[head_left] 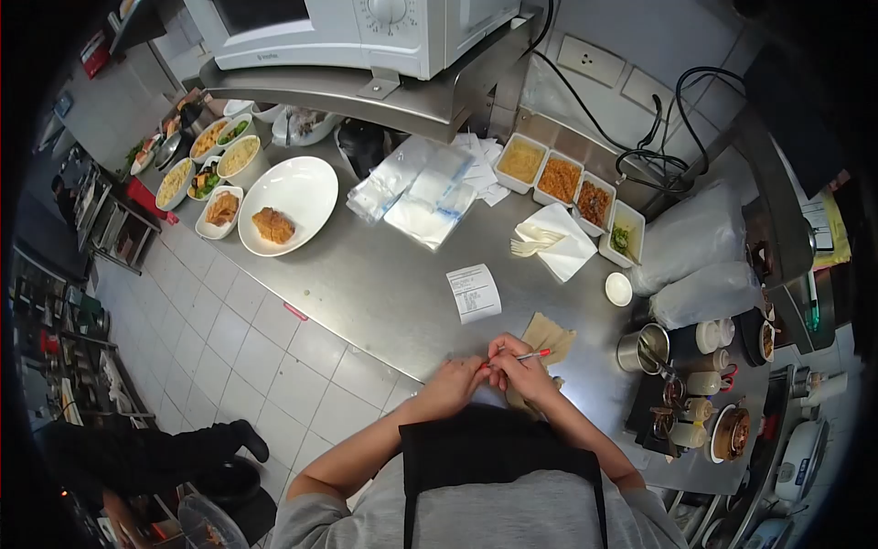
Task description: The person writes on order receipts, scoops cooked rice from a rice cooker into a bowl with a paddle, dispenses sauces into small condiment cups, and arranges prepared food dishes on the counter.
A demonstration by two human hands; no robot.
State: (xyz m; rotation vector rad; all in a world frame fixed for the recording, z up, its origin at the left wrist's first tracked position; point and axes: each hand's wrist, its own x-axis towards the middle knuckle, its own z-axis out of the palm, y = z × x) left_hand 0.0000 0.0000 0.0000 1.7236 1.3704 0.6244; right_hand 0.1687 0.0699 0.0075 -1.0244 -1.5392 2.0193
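Close together at the counter's near edge, both my hands have their fingers closed. My right hand holds a red-and-white pen, its red end pointing right. My left hand meets it with pinched fingertips at a small red piece; whether this is the pen's cap or its tip I cannot tell. Crumpled brown paper lies just beyond and partly under my right hand. A printed receipt rests flat on the counter ahead of my hands.
On the steel counter stand a white plate with fried food, several food bowls at left, plastic bags, forks on napkins and topping containers. A metal pot is at right. A microwave sits overhead. Another person's leg shows lower left.
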